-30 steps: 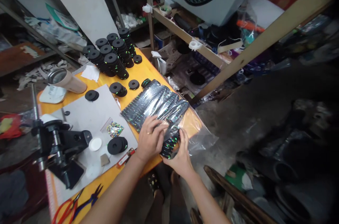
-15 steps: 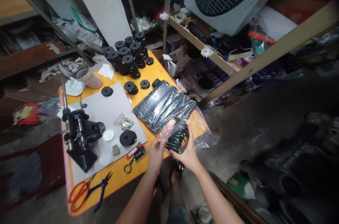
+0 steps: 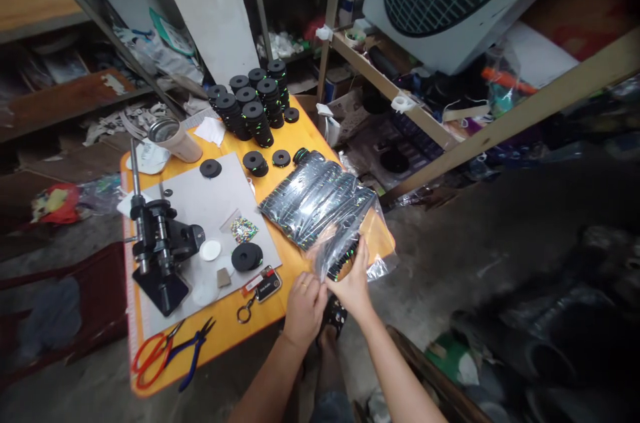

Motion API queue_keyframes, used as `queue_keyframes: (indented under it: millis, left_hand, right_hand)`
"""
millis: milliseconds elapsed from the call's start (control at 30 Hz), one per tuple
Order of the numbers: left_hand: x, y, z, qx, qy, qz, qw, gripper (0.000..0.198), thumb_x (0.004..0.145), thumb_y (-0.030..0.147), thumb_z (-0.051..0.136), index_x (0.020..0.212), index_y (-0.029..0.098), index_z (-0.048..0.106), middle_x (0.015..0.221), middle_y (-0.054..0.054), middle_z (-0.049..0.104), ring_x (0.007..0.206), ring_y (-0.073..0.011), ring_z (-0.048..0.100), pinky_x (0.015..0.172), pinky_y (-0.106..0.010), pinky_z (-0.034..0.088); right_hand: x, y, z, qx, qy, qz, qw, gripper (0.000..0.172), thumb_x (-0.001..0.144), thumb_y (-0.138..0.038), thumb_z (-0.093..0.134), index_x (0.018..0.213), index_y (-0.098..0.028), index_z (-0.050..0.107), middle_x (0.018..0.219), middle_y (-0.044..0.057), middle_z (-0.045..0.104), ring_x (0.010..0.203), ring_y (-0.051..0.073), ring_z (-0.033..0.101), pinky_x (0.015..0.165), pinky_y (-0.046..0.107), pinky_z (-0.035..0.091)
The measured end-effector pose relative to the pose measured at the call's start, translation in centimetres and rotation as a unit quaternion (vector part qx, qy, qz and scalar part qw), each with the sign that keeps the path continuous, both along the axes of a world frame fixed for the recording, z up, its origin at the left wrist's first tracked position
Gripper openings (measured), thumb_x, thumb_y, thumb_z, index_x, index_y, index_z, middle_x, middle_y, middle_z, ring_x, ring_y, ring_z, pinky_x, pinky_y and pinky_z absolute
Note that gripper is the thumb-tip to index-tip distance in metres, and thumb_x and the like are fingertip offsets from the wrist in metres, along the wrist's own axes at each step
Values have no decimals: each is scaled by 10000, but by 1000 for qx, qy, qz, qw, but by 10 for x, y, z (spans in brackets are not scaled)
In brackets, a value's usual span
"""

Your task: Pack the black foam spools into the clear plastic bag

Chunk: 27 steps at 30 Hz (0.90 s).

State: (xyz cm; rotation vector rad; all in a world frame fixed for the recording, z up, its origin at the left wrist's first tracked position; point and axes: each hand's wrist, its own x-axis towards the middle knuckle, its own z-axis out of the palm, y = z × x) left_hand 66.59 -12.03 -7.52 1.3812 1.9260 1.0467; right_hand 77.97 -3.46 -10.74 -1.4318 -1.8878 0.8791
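Note:
A clear plastic bag [image 3: 320, 193] filled with rows of black discs lies on the yellow table's right side. At its near edge, my left hand [image 3: 305, 303] pinches the plastic with closed fingers. My right hand [image 3: 354, 280] wraps round a row of black discs [image 3: 345, 262] at the bag's mouth, partly under the plastic. Stacks of black discs [image 3: 255, 113] stand at the table's far end. A few more discs [image 3: 245, 256] rest on the grey mat [image 3: 190, 193], beside a small bag of coloured beads [image 3: 243, 230].
A black metal hand press [image 3: 163, 243] stands on the mat's left. Red-handled scissors [image 3: 150, 360], blue pliers [image 3: 193, 353] and a key ring [image 3: 245, 311] lie along the near edge. A cup [image 3: 177, 141] is at the far left. A wooden frame [image 3: 500, 136] rises on the right.
My left hand has shifted slightly right, closer to my right hand. The plastic now covers more of the row of discs at the bag's mouth. The whole view has shifted a little.

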Motion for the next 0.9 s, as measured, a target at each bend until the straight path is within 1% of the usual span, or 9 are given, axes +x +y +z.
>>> queue_keyframes:
  millis: [100, 267, 433, 500, 600, 700, 767, 833, 900]
  left_hand:
    - [-4, -4, -5, -6, 18, -11, 1000, 200, 910, 204, 422, 748, 210, 539, 772, -34, 571, 782, -195, 554, 733, -341, 470]
    - [-2, -6, -9, -19, 12, 21, 1000, 105, 826, 127, 462, 792, 207, 520, 834, -39, 588, 809, -187, 589, 742, -325, 495]
    - [4, -10, -10, -49, -17, 88, 995, 201, 832, 103, 415, 986, 194, 507, 834, -31, 610, 765, -166, 617, 699, -290, 496]
    - [4, -11, -10, -62, -25, 103, 992, 195, 821, 90, 398, 943, 199, 503, 803, -21, 603, 729, -161, 611, 656, -271, 479]
    - [5, -11, -8, -74, -37, 117, 990, 144, 811, 90, 396, 806, 216, 467, 700, 16, 552, 649, -147, 575, 597, -246, 438]
    - [6, -9, -2, -66, -44, 116, 990, 165, 823, 97, 376, 730, 224, 427, 653, 25, 511, 628, -149, 541, 595, -253, 424]
    - [7, -7, 5, -50, -44, 107, 992, 183, 820, 93, 361, 707, 225, 420, 682, 8, 508, 690, -167, 543, 650, -283, 441]
    - [7, -2, 13, -27, -35, 78, 996, 180, 796, 82, 370, 698, 222, 423, 757, -19, 514, 795, -191, 546, 729, -325, 456]
    - [8, 4, 20, -7, -3, 37, 999, 140, 770, 92, 431, 717, 221, 433, 840, -42, 514, 889, -220, 538, 790, -371, 467]
  right_hand:
    - [-1, -1, 1, -8, -4, 0, 1000, 1232, 618, -333, 793, 1525, -117, -12, 1555, 246, 141, 1466, 375, 164, 1146, 574, 273]
    - [1, -1, 3, -19, -2, -5, 1000, 1212, 606, -293, 775, 1527, -131, 5, 1546, 232, 160, 1456, 378, 193, 1139, 577, 287]
    - [5, -1, 6, -19, -4, 6, 1000, 1224, 626, -340, 787, 1530, -135, -11, 1551, 243, 154, 1457, 374, 198, 1130, 585, 297]
    - [6, -2, 6, -13, -20, 11, 1000, 1229, 632, -377, 789, 1531, -121, -10, 1553, 253, 158, 1463, 382, 173, 1132, 597, 285]
    - [6, -4, 8, -12, -30, 1, 999, 1219, 637, -402, 784, 1530, -107, 10, 1552, 255, 176, 1465, 382, 167, 1137, 596, 278]
    - [6, -4, 11, -15, -33, -1, 999, 1219, 628, -398, 791, 1527, -93, 28, 1552, 260, 175, 1464, 385, 172, 1138, 588, 282]
    - [5, -4, 13, -13, -33, 3, 999, 1215, 627, -396, 793, 1525, -94, 34, 1558, 256, 158, 1465, 387, 162, 1138, 586, 284]
    - [4, -4, 13, -7, -27, 5, 1000, 1226, 624, -417, 795, 1524, -101, 26, 1560, 248, 151, 1465, 389, 157, 1138, 586, 282]
    - [2, -5, 11, -9, -25, 6, 1000, 1220, 635, -442, 785, 1524, -109, 18, 1555, 245, 151, 1461, 392, 168, 1132, 580, 294]
